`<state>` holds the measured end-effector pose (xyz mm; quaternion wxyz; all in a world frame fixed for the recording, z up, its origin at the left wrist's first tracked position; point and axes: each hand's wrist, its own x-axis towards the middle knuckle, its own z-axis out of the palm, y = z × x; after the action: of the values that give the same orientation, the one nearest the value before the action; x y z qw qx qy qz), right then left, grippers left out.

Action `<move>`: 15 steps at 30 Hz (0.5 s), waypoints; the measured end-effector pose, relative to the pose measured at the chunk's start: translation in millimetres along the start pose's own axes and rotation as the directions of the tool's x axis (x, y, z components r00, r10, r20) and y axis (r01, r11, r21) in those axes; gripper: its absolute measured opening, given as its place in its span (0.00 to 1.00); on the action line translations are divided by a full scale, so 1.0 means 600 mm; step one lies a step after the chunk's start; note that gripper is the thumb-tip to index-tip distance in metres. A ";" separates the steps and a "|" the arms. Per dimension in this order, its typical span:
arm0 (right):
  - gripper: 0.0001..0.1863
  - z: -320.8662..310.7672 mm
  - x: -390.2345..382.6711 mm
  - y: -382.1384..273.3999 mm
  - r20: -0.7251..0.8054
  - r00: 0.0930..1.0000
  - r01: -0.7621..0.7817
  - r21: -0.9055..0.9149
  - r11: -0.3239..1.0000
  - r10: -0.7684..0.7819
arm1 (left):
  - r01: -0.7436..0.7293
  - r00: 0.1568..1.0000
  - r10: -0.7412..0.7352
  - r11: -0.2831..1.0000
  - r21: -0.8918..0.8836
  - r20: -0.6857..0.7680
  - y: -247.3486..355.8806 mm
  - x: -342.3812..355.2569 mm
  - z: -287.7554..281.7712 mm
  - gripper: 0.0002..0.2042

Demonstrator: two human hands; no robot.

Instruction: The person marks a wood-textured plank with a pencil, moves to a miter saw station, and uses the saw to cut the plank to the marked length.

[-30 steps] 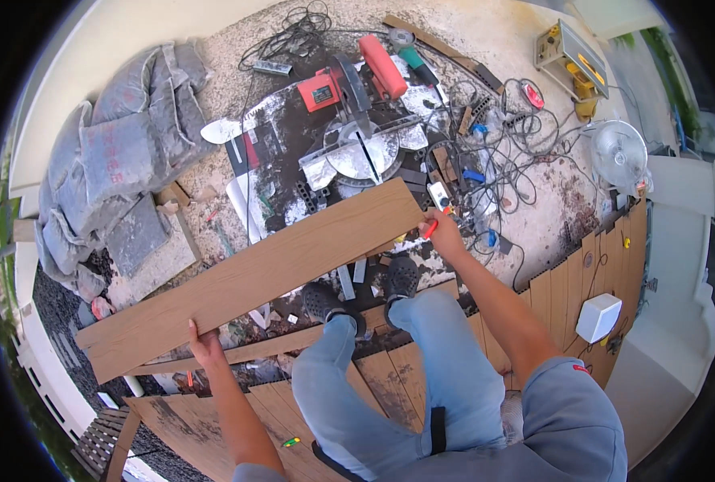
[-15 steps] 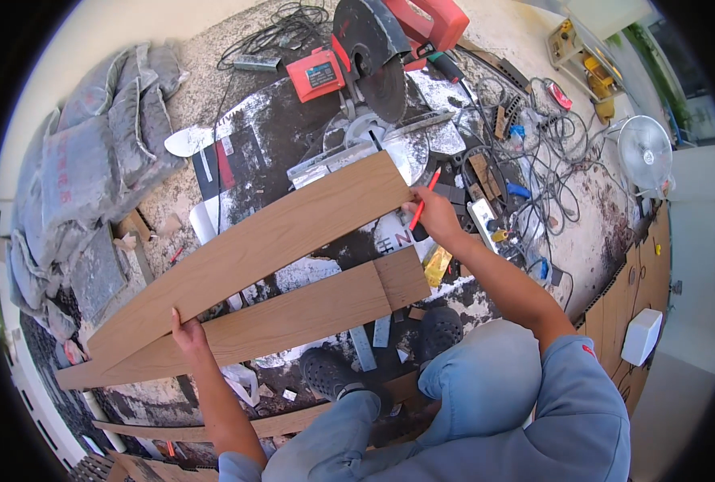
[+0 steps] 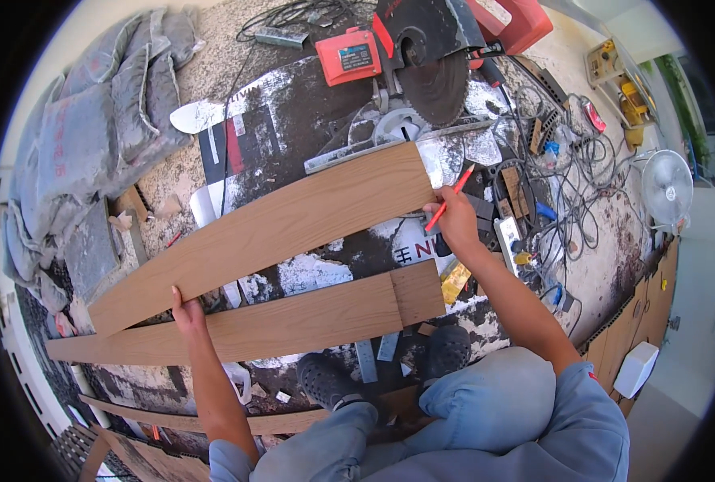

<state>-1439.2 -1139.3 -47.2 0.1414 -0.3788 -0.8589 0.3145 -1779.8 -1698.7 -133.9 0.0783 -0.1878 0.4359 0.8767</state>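
Grey sacks [image 3: 82, 143], round fan [image 3: 667, 189], white box [image 3: 636, 369]

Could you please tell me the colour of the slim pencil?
The slim pencil in the right hand is red, clearest in the head view.
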 end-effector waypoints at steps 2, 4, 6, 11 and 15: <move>0.13 0.005 -0.001 -0.002 -0.043 0.999 0.029 -0.026 0.999 -0.030 | -0.002 1.000 0.001 1.000 0.018 0.021 0.007 0.017 0.000 0.25; 0.14 0.010 -0.005 -0.007 -0.036 0.999 0.032 -0.035 0.999 -0.034 | 0.050 0.998 -0.055 0.992 0.113 0.042 0.017 0.024 0.000 0.25; 0.15 0.015 -0.007 -0.011 -0.071 0.997 0.042 0.002 0.999 -0.042 | 0.061 0.996 -0.070 0.988 0.139 0.061 0.027 0.023 -0.003 0.26; 0.15 0.013 -0.007 -0.006 -0.091 0.995 0.039 0.014 0.999 -0.037 | 0.300 0.945 -0.234 0.897 0.325 -0.228 0.018 -0.035 0.066 0.28; 0.15 0.007 -0.014 0.016 -0.117 0.993 0.020 0.008 1.000 -0.019 | -0.218 0.892 0.317 -0.322 0.921 0.322 -0.097 -0.174 0.280 0.30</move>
<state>-1430.1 -1142.3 -56.6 0.1961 -0.3876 -0.8513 0.2944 -1710.2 -1527.5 -42.6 -0.0238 0.0242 0.9827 0.1820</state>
